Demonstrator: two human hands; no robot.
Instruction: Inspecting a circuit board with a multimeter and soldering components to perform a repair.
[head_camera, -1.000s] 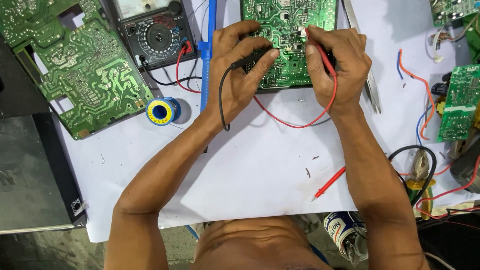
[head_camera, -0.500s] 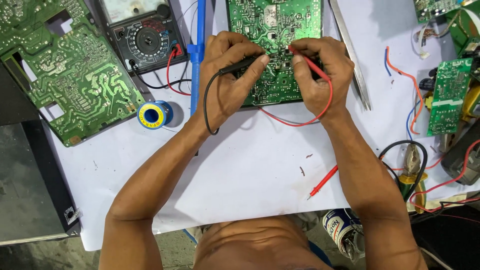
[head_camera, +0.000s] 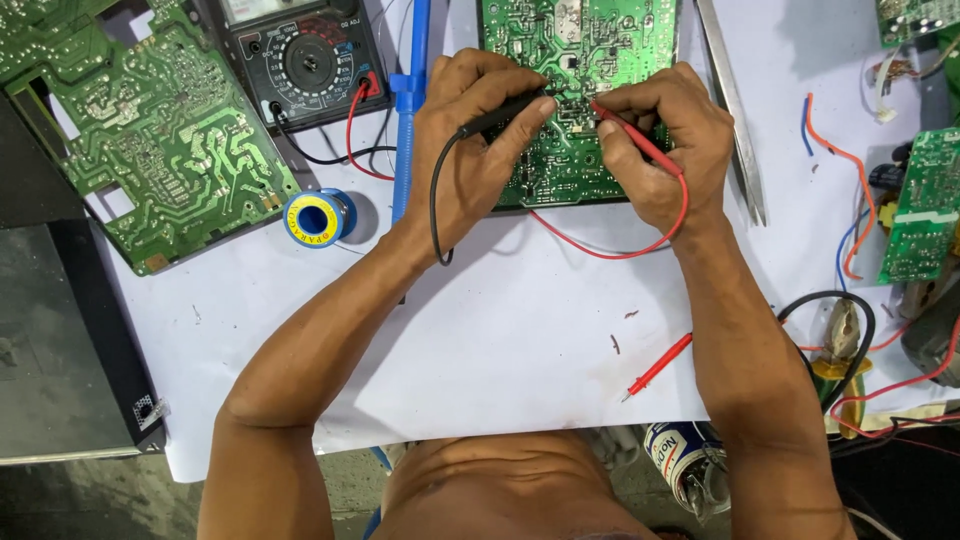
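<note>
Nearest the camera, below the green circuit board (head_camera: 580, 100) that both hands work on, a loose red probe (head_camera: 657, 366) lies on the white table (head_camera: 480, 330) close to the right forearm, and a printed can (head_camera: 680, 460) sticks out past the table edge beyond it. Closer to the board, the left hand (head_camera: 470, 150) has its fingers closed around a black probe (head_camera: 500, 110), the tip pressed to the board's solder side, its black lead looping down past the wrist. The right hand (head_camera: 660, 145) pinches a red probe (head_camera: 635, 140) between closed fingers, the tip set on the board just beside the black one; its red lead curves under the board's lower edge. So both tips look already placed on the board, and as far as can be judged the reading is what remains. Left of the board lie a blue tool (head_camera: 410, 110) and a yellow solder spool (head_camera: 315, 218); further left, a larger green board (head_camera: 150, 140). Up and left of the board sits the black dial meter (head_camera: 305, 60), both leads plugged in. Right of the board lie metal tweezers (head_camera: 735, 110) and, further right, a small green board (head_camera: 920, 210) with loose wires.
</note>
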